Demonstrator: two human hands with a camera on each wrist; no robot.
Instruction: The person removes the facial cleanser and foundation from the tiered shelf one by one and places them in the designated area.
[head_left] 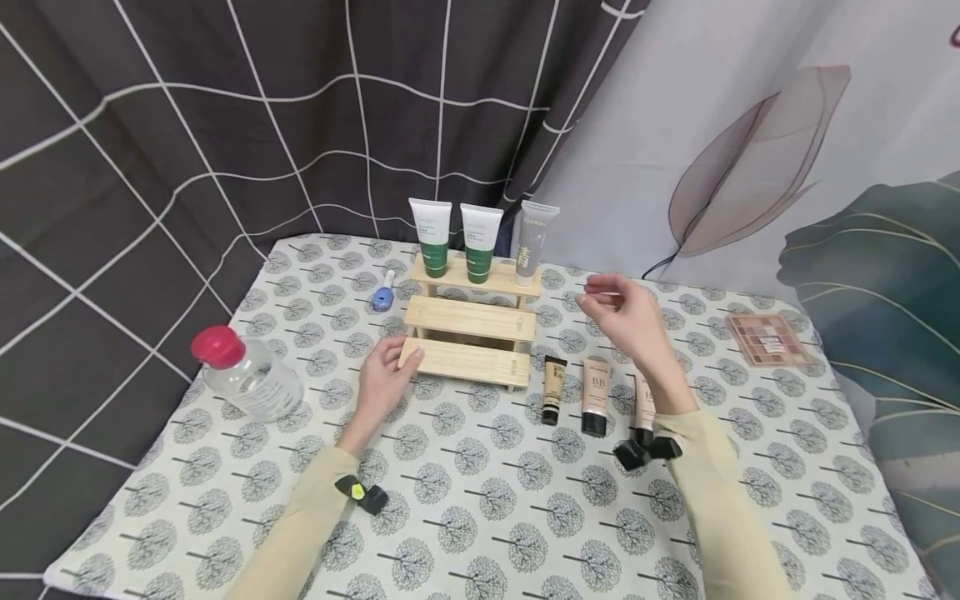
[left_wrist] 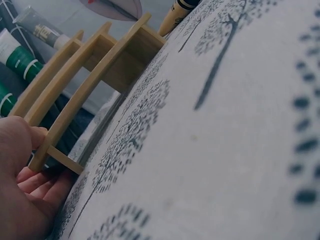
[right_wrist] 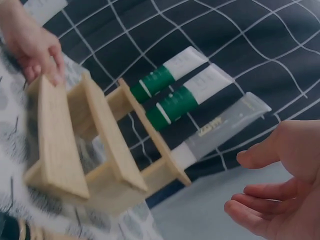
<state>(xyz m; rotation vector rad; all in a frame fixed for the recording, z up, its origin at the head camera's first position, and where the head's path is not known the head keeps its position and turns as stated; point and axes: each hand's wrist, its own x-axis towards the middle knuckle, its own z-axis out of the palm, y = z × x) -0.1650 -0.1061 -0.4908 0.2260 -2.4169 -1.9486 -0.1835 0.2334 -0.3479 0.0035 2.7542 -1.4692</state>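
Note:
A three-step wooden display rack point(head_left: 471, 318) stands on the cloth. My left hand point(head_left: 384, 375) holds the left end of its lowest step, thumb on top and fingers curled at the side, as the left wrist view also shows. On the top step stand two white-and-green tubes point(head_left: 432, 237) and a grey tube point(head_left: 534, 242), all upright on their caps. My right hand point(head_left: 626, 317) hovers to the right of the rack, holding nothing, its fingers loosely bent and apart from the thumb. The grey tube is the tube closest to it in the right wrist view.
Right of the rack lie a gold tube point(head_left: 553, 387), a beige BB tube point(head_left: 596, 392) and another tube point(head_left: 644, 400) partly behind my right wrist. A palette point(head_left: 768, 340) is farther right. On the left are a red-capped clear bottle point(head_left: 258, 379) and a small blue-and-white item point(head_left: 383, 296).

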